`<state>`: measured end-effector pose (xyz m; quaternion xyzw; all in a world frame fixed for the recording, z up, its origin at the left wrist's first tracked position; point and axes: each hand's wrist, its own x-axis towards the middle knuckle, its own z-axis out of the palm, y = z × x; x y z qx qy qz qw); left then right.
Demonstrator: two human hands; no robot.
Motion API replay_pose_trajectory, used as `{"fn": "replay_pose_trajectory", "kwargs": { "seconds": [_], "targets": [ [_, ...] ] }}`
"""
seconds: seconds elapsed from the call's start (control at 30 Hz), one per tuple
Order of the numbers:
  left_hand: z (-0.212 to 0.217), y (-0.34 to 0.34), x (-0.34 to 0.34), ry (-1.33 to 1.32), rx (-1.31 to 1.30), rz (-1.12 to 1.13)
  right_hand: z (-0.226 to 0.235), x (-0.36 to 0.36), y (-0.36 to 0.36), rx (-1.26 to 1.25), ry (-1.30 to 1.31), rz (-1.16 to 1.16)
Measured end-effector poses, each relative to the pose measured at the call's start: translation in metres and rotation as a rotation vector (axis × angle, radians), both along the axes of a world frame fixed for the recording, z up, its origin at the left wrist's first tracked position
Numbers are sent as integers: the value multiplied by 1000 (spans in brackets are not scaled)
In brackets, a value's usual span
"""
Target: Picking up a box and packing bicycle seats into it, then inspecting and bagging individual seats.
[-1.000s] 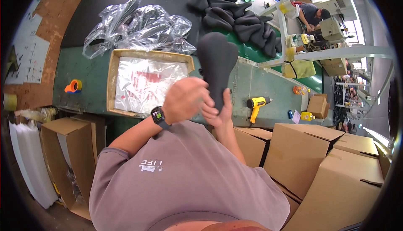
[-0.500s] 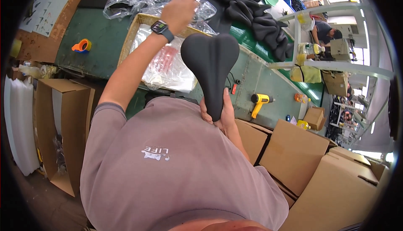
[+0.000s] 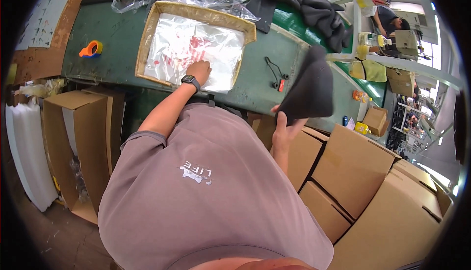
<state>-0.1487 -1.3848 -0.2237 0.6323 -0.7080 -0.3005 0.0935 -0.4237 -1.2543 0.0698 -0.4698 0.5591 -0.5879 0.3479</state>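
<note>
While the right hand clamps thumb and fingers around the lower end of a raised, black, padded bicycle saddle, the left hand rests, fingers curled, on clear, red-printed plastic film in a shallow brown cardboard tray; whether it pinches any, I cannot tell. Work seems barely begun: the saddle is bare, and more black saddles lie unwrapped beyond.

The person's grey-brown T-shirt carries one short white word beside a small cartoon figure; red print on the clear plastic bags is unreadable.
</note>
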Motion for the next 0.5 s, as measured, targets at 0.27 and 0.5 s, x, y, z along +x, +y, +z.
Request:
{"fn": "replay_pose_trajectory", "kwargs": {
  "seconds": [0.27,0.5],
  "targets": [
    [33,-2,-11,14,87,126,-90,-68,24,850,-386,32],
    [60,49,84,-515,234,-258,-109,-58,49,888,-534,16]
  ]
}}
